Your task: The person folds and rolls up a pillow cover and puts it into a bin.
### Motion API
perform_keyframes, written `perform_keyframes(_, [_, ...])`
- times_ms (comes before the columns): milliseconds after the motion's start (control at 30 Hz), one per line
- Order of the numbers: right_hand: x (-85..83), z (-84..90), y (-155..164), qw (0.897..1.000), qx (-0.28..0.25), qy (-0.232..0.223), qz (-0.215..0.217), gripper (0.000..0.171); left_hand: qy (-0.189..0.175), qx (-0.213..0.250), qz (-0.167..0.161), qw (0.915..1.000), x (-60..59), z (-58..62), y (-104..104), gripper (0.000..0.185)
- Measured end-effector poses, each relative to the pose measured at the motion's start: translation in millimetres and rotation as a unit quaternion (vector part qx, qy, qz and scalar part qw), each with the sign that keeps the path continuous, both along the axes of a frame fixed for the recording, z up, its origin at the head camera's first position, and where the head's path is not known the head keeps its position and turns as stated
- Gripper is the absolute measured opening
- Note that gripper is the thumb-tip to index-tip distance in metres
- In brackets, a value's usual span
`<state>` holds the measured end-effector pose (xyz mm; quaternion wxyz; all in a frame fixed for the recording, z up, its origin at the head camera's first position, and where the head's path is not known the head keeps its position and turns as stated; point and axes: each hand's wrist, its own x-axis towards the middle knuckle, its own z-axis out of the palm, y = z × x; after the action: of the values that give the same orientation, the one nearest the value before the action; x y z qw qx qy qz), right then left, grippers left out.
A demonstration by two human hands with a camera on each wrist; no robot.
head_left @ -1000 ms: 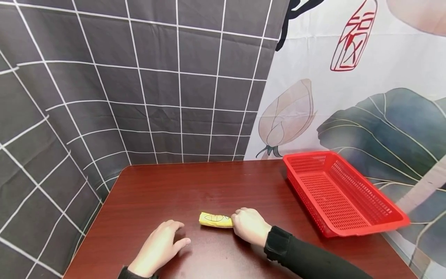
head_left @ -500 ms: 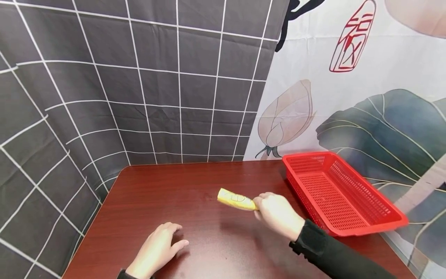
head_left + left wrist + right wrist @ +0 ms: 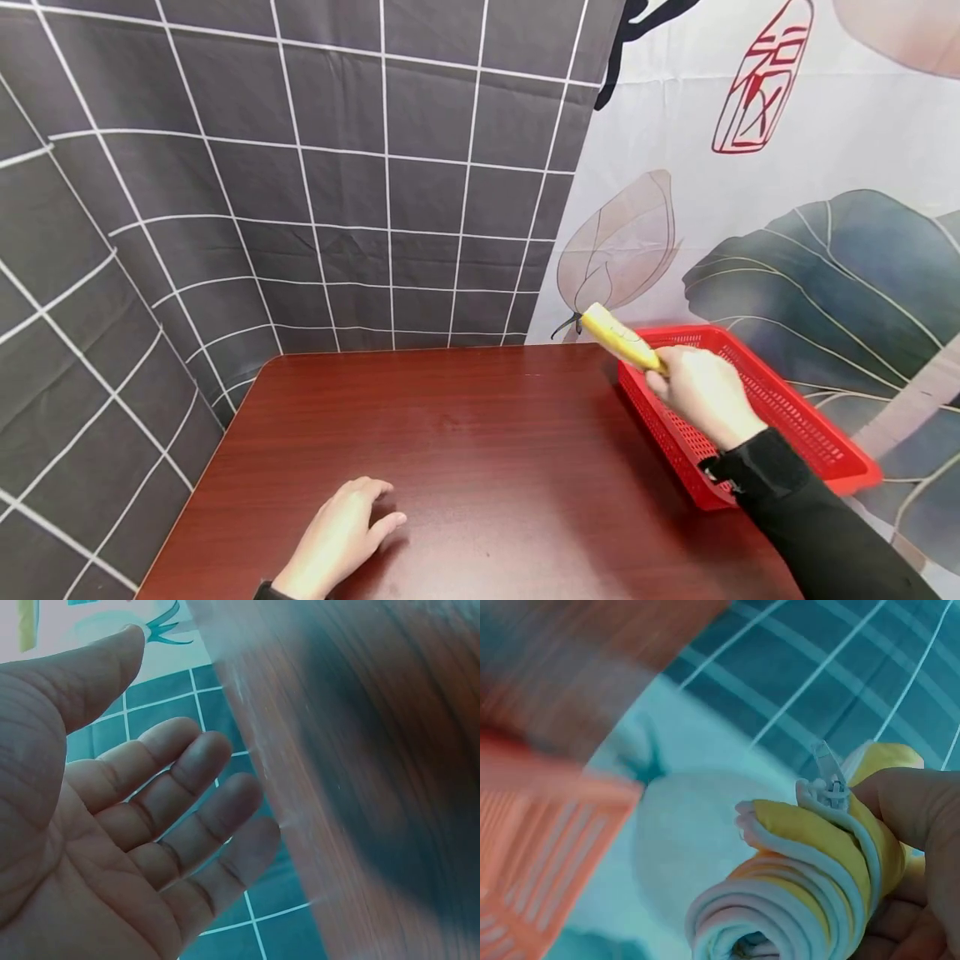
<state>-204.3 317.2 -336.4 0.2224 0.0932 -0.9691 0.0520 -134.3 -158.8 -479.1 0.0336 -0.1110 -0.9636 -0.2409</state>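
Gripping the yellow roll (image 3: 621, 341) in curled fingers, your right hand (image 3: 705, 393) holds it above the red basket's (image 3: 817, 442) near corner; your left hand (image 3: 337, 537) rests flat, fingers relaxed, on the table (image 3: 487, 442).

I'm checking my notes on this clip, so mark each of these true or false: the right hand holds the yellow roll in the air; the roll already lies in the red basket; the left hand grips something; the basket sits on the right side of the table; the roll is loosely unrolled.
1. The right hand holds the yellow roll in the air. True.
2. The roll lies in the red basket. False: it is held up over the basket's near-left corner.
3. The left hand grips something. False: it rests on the table, holding nothing.
4. The basket sits on the table's right side. True.
5. The roll is loosely unrolled. False: the right wrist view shows coiled layers.
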Motion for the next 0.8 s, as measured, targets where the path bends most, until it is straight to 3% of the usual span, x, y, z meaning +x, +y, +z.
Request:
perform_keyframes(167, [-13.5,2.3,48.8,0.996,-0.010,-0.056,-0.068,0.021,0.016,-0.001,-0.006,0.9998,1.8,-0.8,1.4,0.034])
perform_keyframes(300, [-19.8,-1.7,77.8,0.988,-0.019,-0.111,-0.105,0.028,0.006,-0.005,-0.004,1.0000,1.9,-0.7,1.3,0.035])
perform_keyframes(467, [-28.8,-11.9,101.7,0.980,-0.023,-0.154,-0.122,0.032,-0.013,-0.004,-0.006,0.9999,1.2,-0.5,1.5,0.035])
perform_keyframes(800, [-46.9,-39.8,136.4,0.970,-0.012,-0.199,-0.138,0.034,0.021,-0.012,-0.007,0.9997,4.7,-4.8,4.1,0.032])
